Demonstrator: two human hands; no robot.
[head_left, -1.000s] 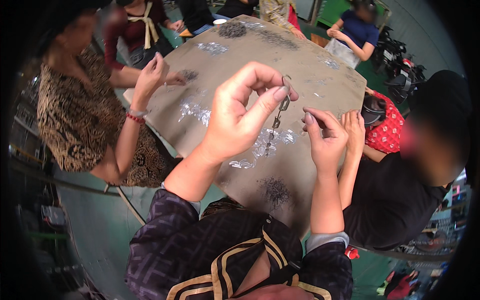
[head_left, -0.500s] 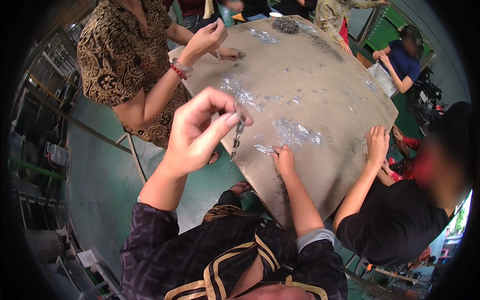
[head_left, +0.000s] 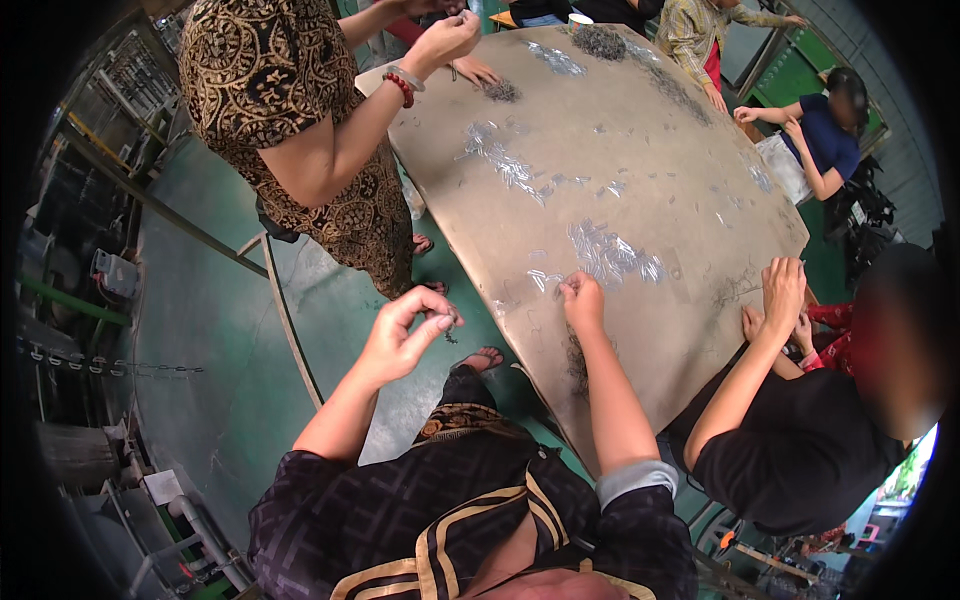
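My left hand (head_left: 405, 338) is closed in a pinch, off the table's left edge and above the floor. From its fingertips dangles a short dark chain (head_left: 450, 334) of small links. My right hand (head_left: 583, 298) is over the near part of the brown-topped table (head_left: 690, 200), thumb and fingers pressed together; what they hold, if anything, is too small to make out. Beside those fingertips lie a few loose silver wire pieces (head_left: 540, 278). A larger scatter of silver pieces (head_left: 612, 255) is just beyond. Dark small bits (head_left: 576, 362) lie along my right forearm.
A person in a patterned brown dress (head_left: 300, 130) stands at the left edge; another in black (head_left: 800, 440) works close on my right. More silver pieces (head_left: 505, 165) and a dark heap (head_left: 598, 42) lie farther off. A metal rail (head_left: 285, 310) crosses the left floor.
My left hand has lowered, drawing the dark chain down and away from the camera. My right hand's fingers have come together beside the loose silver pieces. The whole view has shifted slightly.
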